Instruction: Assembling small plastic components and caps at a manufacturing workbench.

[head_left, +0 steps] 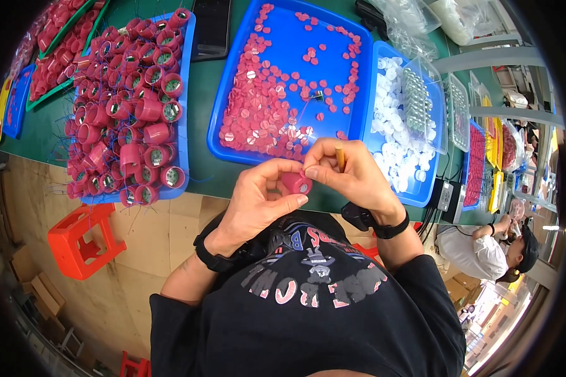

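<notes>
1. Two bare hands meet just below the middle of the frame, around a small dark-pink cup-shaped plastic piece (295,183) with a pale round patch on its lower right face.
2. The left hand (258,195) has a curled grip, thumb and fingers bent about the cup, closed only as far as its width.
3. The right hand (346,173) pinches at the cup's upper edge, thumb and forefinger almost together; whether something tiny lies between them I cannot tell. A slim tan-yellow rod (340,156) is tucked among its fingers.
4. To work well here, I would keep the left grip light but steady, brace the two hands against each other, and press squarely with the right thumb, the rod held clear of the cup.
5. At top centre, a blue plastic tray (289,47) of flat round pink discs (251,113) rests on the green desk (201,94), near the fingertips.
6. Writing: the black T-shirt (383,327), lower centre, carries large white, pink and red lettering around a cartoon figure. On the cup I can read no label or maker's mark.
</notes>
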`<state>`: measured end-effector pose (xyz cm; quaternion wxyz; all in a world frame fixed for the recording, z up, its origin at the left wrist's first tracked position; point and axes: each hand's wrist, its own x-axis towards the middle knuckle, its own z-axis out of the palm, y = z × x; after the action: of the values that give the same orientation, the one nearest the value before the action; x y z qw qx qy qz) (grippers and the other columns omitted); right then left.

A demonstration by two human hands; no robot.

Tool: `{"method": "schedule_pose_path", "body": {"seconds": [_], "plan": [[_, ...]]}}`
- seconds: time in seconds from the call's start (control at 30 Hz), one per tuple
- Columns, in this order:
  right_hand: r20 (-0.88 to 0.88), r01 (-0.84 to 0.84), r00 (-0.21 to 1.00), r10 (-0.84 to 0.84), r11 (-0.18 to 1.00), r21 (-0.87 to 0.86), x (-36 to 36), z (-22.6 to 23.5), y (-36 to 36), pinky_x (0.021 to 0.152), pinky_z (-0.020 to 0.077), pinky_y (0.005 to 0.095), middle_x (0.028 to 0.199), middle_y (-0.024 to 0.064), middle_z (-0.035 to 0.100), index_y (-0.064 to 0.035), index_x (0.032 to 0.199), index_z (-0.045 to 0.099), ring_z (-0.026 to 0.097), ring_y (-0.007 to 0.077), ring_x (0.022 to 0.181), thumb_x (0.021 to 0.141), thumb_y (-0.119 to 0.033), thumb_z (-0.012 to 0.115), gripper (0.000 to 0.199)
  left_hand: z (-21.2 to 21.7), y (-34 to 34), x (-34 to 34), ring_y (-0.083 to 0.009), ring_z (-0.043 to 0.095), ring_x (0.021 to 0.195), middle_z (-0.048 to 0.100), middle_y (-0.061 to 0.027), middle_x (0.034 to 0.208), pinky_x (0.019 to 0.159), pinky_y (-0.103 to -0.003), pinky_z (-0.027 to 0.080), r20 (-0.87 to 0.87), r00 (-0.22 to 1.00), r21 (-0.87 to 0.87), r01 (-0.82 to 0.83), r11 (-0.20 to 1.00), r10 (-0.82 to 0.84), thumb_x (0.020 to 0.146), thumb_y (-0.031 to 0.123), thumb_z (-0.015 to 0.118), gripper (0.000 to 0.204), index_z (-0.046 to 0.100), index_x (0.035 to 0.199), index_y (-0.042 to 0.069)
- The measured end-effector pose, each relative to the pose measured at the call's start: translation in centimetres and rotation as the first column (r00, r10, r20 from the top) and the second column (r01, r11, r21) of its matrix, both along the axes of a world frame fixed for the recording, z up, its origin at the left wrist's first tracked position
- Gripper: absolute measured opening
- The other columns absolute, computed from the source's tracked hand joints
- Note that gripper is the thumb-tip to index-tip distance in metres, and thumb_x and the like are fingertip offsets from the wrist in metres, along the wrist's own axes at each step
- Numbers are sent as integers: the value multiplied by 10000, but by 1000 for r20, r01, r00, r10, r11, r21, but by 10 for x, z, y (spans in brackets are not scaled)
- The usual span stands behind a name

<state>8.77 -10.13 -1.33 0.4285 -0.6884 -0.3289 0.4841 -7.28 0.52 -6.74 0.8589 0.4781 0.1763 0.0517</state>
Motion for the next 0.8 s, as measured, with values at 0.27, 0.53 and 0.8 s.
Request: {"method": "schedule_pose_path", "body": {"seconds": [0.27,0.53,0.8], "plan": [[-21,259,966,-258,958,119,-9,-2,-8,566,387,223,771,9,564,-5,851,607,484,40,669,854,-31,631,36,4,2,-1,-105,617,815,594,-62,979,623,-219,519,-47,994,-167,-107,980,101,804,-50,670,374,480,1117,26],[501,101,837,-221,962,255,-36,-5,-8,550,450,288,798,99,591,4,841,585,594,198,634,763,51,662,119,1,-10,2,-162,611,966,564,-89,1008,766,-282,553,61,965,-218,-235,947,254,813,-79,641,368,451,1111,25],[632,3,748,-203,953,302,-38,-9,-9,526,464,297,827,92,579,-11,849,565,609,229,643,707,90,670,203,-1,-9,-2,-159,605,978,594,-121,1086,833,-268,529,29,971,-110,-233,966,238,817,-126,609,481,474,1271,-39]]}}
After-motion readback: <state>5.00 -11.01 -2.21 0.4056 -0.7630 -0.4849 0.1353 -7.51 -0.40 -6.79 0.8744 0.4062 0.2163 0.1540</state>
